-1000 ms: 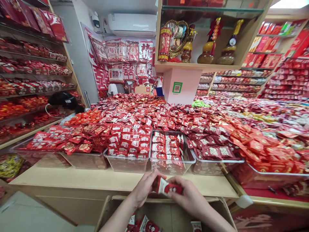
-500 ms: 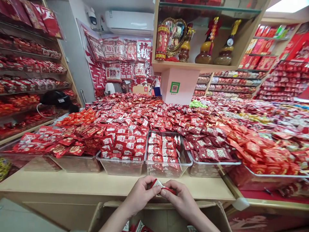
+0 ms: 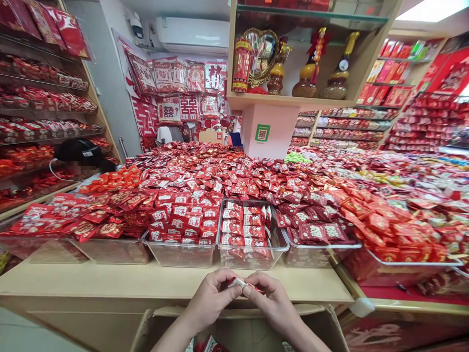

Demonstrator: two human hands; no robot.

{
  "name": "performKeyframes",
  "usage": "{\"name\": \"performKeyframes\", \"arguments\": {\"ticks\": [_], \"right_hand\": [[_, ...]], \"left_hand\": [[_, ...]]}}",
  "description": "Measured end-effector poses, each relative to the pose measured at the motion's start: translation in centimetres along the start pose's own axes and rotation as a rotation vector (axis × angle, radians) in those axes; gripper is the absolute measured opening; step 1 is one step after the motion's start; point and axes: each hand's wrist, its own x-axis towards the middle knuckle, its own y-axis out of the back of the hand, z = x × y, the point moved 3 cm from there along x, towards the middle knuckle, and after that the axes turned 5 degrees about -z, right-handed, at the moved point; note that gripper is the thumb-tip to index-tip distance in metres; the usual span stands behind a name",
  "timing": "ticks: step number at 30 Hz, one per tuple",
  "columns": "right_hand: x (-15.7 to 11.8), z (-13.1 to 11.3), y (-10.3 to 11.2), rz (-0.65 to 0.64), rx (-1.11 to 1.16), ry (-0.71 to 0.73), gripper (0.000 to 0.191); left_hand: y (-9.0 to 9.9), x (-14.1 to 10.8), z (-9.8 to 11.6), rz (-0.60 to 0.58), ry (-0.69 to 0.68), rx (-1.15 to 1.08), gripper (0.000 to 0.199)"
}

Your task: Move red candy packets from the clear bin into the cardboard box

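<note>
A small red-and-white packet (image 3: 237,282) is pinched between the two hands, above the near edge of the counter (image 3: 110,283). The left hand (image 3: 209,299) grips its left part, with the thumb laid across the near side and the index finger bent over the top. The right hand (image 3: 271,296) grips the other end in the same way, thumb against the packet and fingers curled behind. The thumb tips nearly meet at the packet's middle. Both wrists are raised, and the forearms come up from the bottom of the view, slanting inward to the hands.

Below the hands is an open cardboard box (image 3: 172,311), with a few red-and-white packets (image 3: 213,345) in it, partly hidden by the left forearm. Just beyond the hands, on the counter, stands a clear bin (image 3: 273,259) with similar packets in two columns. To its left is a clear bin heaped with red packets (image 3: 183,222); to its right, one with dark red packets (image 3: 318,231). Far to the left of the hands, a person's dark-haired head (image 3: 81,152) is bent down beside the shelves.
</note>
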Motion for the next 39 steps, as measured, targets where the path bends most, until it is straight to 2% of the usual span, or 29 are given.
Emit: {"name": "performKeyframes", "arguments": {"ticks": [3, 6, 9, 11, 15, 17, 19, 22, 26, 28, 30, 33, 34, 37, 39], "right_hand": [[0.2, 0.1, 0.2, 0.016, 0.023, 0.034, 0.025], [0.3, -0.1, 0.3, 0.058, -0.005, 0.103, 0.022], [0.1, -0.4, 0.1, 0.052, -0.128, 0.142, 0.018], [-0.1, -0.4, -0.2, 0.071, -0.207, 0.156, 0.021], [-0.3, 0.0, -0.3, 0.180, -0.152, 0.131, 0.041], [-0.1, 0.4, -0.4, 0.161, -0.067, 0.066, 0.044], [0.1, 0.6, -0.7, 0.109, -0.030, 0.003, 0.043], [0.4, 0.6, -1.1, 0.061, -0.078, -0.042, 0.033], [0.4, 0.5, -1.4, 0.004, -0.134, -0.065, 0.017], [0.4, 0.3, -1.3, -0.005, -0.129, -0.062, 0.018], [0.4, 0.2, -0.8, 0.041, -0.058, -0.038, 0.021], [0.5, 0.0, 0.3, 0.133, 0.064, 0.020, 0.040], [0.5, -0.1, 0.5, 0.132, 0.049, 0.025, 0.042], [0.4, -0.4, 0.7, 0.071, -0.159, 0.030, 0.023], [0.2, -0.6, 0.6, 0.038, -0.274, 0.027, 0.016]], "left_hand": [[0.0, 0.0, -0.4, -0.001, 0.061, -0.125, 0.021], [-0.1, 0.1, -1.1, -0.051, 0.228, -0.332, 0.041], [-0.3, 0.3, -1.3, -0.141, 0.373, -0.378, 0.042], [-0.2, 0.4, -1.1, -0.119, 0.330, -0.381, 0.036], [0.1, 0.5, -0.3, 0.072, 0.144, -0.448, 0.045], [0.2, 0.5, -0.2, 0.135, 0.113, -0.442, 0.048], [0.2, 0.6, -0.3, 0.153, 0.125, -0.411, 0.042], [0.3, 0.6, -0.7, 0.139, 0.164, -0.353, 0.029], [0.5, 0.6, -1.1, 0.094, 0.153, -0.311, 0.025], [0.6, 0.6, -1.2, 0.103, 0.142, -0.318, 0.025], [0.6, 0.6, -1.2, 0.118, 0.125, -0.307, 0.025], [0.3, 0.7, -1.3, 0.050, 0.124, -0.221, 0.027], [0.1, 0.7, -1.4, 0.018, 0.127, -0.191, 0.031], [-0.2, 0.5, -1.6, -0.030, 0.128, -0.139, 0.043], [-0.3, 0.3, -1.7, -0.041, 0.130, -0.109, 0.045]]}}
